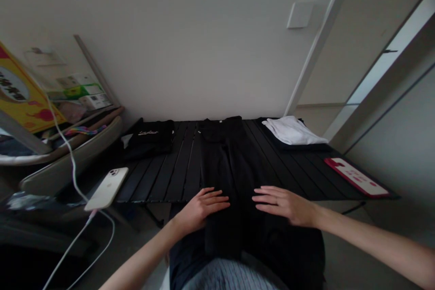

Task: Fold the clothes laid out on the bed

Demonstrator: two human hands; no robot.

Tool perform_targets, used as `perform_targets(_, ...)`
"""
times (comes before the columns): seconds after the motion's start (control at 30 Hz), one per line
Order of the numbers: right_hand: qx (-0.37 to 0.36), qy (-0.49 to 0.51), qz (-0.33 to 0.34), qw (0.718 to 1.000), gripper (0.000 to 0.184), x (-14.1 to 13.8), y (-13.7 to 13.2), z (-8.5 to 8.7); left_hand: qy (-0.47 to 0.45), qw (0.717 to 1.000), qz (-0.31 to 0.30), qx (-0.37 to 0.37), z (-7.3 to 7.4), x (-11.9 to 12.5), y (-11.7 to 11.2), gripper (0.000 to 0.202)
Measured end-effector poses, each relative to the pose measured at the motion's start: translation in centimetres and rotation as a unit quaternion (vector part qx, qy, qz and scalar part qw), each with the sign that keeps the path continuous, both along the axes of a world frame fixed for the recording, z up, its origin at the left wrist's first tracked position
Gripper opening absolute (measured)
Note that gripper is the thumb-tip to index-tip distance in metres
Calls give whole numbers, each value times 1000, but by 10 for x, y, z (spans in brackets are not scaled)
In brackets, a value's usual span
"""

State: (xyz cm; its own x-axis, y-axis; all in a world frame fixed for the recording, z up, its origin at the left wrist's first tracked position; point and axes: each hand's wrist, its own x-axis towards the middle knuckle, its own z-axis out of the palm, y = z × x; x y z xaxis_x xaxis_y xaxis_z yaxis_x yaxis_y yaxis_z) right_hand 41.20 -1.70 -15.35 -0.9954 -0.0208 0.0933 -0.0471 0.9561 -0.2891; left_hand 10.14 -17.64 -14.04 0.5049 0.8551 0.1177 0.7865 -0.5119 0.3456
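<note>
A pair of black trousers (224, 154) lies lengthwise over the black slatted table (185, 163), its waist at the far edge and its legs hanging over the near edge onto my lap. My left hand (205, 206) rests flat on the left trouser leg, fingers stretched out and pointing right. On the right side, my right hand (283, 204) touches the other leg with its fingers extended toward the left. Neither hand is closed on the cloth. Where the trousers meet my dark clothing, their lower end is hard to make out.
A folded black garment (152, 138) lies at the table's left. At the right sits a white folded garment (292, 130) on dark cloth, near a red-and-white card (356, 176). A white phone (107, 189) with a charging cable (73, 163) is at the left edge.
</note>
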Motion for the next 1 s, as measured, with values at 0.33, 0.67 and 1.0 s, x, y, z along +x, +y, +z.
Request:
perform_targets(0.33, -318, -21, -194, 928, 12, -42, 16, 43, -405, 880, 159, -189, 16, -4, 9, 41)
perform_targets(0.67, -184, 220, -342, 895, 21, -107, 163, 55, -550, 785, 284, 7, 31, -56, 152, 41)
perform_targets(1.0, 83, 167, -563, 805, 66, -182, 219, 13, -194, 808, 548, 98, 11, -80, 262, 74)
